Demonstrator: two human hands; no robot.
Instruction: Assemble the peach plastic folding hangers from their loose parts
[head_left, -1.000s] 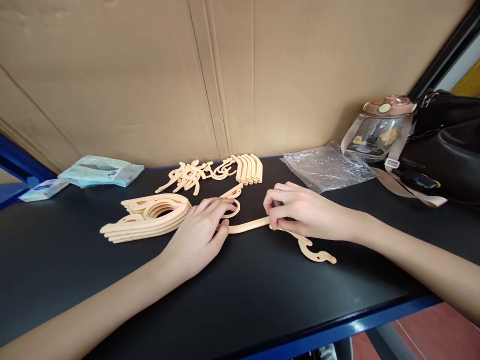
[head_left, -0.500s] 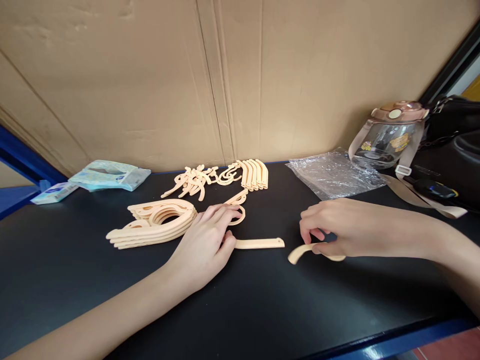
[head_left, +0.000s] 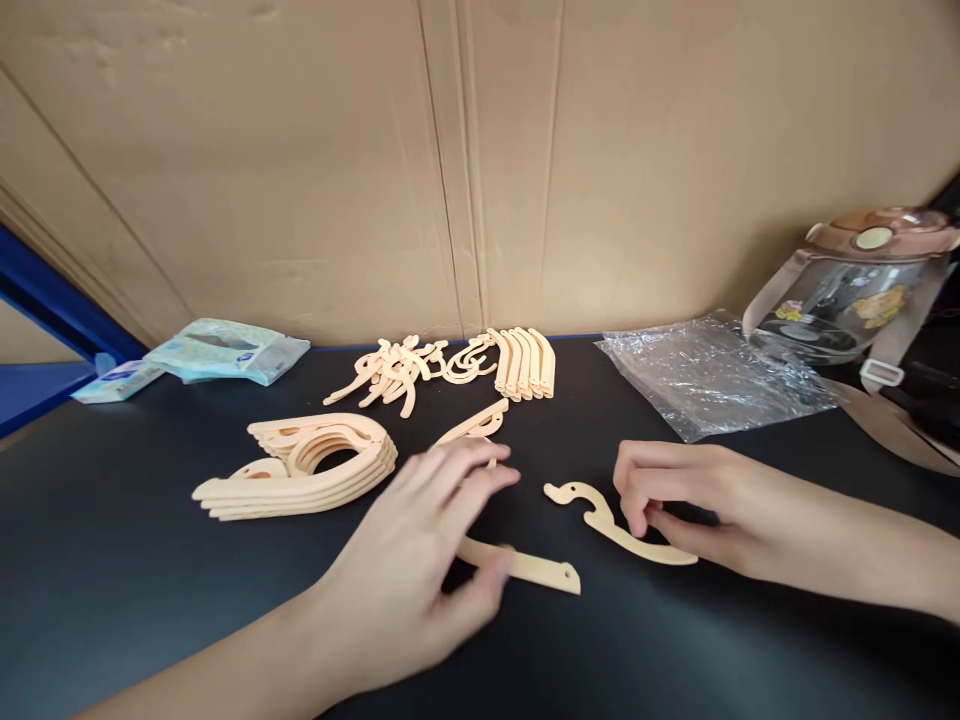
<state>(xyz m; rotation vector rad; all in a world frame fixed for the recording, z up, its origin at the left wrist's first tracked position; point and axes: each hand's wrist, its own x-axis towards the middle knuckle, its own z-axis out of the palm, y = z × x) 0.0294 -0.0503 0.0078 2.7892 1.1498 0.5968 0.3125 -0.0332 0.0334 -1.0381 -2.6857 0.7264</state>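
Observation:
Pale wooden-looking hanger parts lie on the black tabletop. My left hand (head_left: pixel 431 555) has its thumb across a straight hanger arm (head_left: pixel 544 572), and the arm's far end is hidden behind the hand. Its index and middle fingers stretch out above the arm. Further right, my right hand (head_left: pixel 675 500) has curled fingers at the upper edge of a curved hanger hook (head_left: pixel 630 545), its rounded, holed head pointing left. Partly behind my left fingers lies another hanger piece (head_left: pixel 484 425). A stack of folded hangers (head_left: pixel 300 490) stands left of my left hand.
Toward the back are a heap of loose hooks (head_left: pixel 386 370) and a row of curved arms (head_left: pixel 525 362). A tissue pack (head_left: pixel 232 350) is at left. A clear plastic bag (head_left: pixel 705 370) and a strapped water bottle (head_left: pixel 847 290) stand right, before a cardboard wall (head_left: pixel 300 170).
My left hand has come nearer with the hanger arm, which now slants down to the right. The hook at my right hand has turned, its head now up and left. The view has shifted slightly left.

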